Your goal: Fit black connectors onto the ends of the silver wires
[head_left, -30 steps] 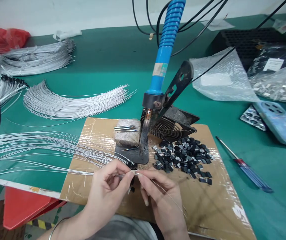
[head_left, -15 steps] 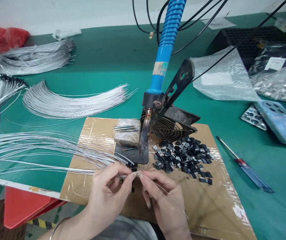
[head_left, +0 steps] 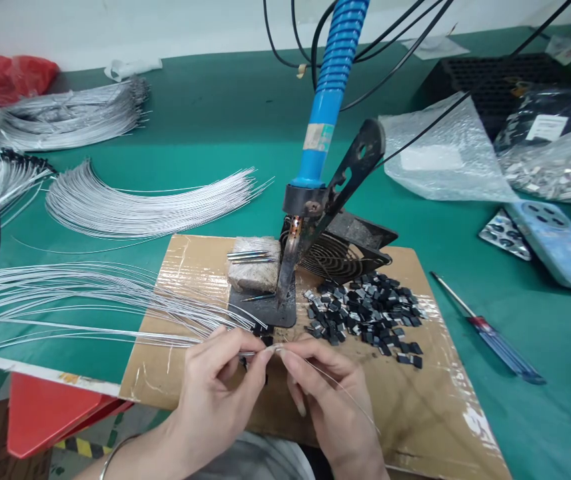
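Note:
My left hand (head_left: 218, 387) and my right hand (head_left: 328, 393) meet fingertip to fingertip over the taped cardboard board (head_left: 430, 413), near its front edge. Both pinch a thin silver wire (head_left: 345, 393); it runs back from my right fingers toward the lower right. A small black part (head_left: 265, 340) sits just behind the pinch, and whether the fingers touch it is unclear. Behind the hands stands a blue-handled soldering iron (head_left: 328, 100) in a black stand. A pile of small black parts (head_left: 365, 313) lies right of it.
Loose silver wires (head_left: 90, 300) fan out at left, with more bundles (head_left: 140, 203) farther back. A sponge block (head_left: 255, 267) and fan grille (head_left: 335, 257) sit on the board. A screwdriver (head_left: 490, 333), phone (head_left: 555, 243) and plastic bags (head_left: 440, 160) lie at right.
Both hands have shifted slightly lower while holding the pinch; the wire trailing from the right hand has swung a little. Nothing else moved.

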Tool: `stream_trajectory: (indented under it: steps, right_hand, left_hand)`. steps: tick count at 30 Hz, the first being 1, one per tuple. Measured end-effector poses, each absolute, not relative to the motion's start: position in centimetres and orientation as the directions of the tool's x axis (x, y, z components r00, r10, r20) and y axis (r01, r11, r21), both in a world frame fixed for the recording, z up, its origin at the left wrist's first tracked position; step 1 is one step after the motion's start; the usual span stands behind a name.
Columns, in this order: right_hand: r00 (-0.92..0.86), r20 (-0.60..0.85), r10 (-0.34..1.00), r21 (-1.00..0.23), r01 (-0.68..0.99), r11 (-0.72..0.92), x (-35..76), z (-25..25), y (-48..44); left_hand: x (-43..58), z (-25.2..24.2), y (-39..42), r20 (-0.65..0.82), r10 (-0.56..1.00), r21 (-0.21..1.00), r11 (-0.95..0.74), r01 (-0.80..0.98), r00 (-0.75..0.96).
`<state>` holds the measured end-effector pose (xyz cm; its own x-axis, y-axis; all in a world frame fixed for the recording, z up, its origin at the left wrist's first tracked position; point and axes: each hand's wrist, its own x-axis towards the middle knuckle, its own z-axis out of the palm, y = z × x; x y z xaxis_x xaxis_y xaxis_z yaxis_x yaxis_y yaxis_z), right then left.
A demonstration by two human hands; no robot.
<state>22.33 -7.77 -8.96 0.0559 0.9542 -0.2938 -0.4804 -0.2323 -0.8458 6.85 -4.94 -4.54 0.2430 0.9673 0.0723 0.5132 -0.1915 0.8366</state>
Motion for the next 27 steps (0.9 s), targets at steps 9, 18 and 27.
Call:
stream_trajectory:
  steps: [9, 18, 27]
  right_hand:
    - [-0.164, -0.413, 0.896, -0.793, -0.419, -0.442, 24.3, -7.8, -6.8]
    - [-0.075, -0.394, 0.916, -0.8, -0.463, -0.382, 23.2, -8.5, -7.2]
    - [0.052, -0.429, 0.902, -0.769, -0.545, -0.335, 22.1, -7.5, -7.1]
  left_hand:
    - [6.4, -3.8, -4.5, 0.002, 0.948, 0.802, -0.193, 0.565, 0.32]
    - [6.8, -4.5, -4.8, -0.006, 0.975, 0.833, -0.117, 0.541, 0.221]
    - [7.0, -4.7, -5.0, 0.005, 0.978, 0.847, -0.115, 0.519, 0.209]
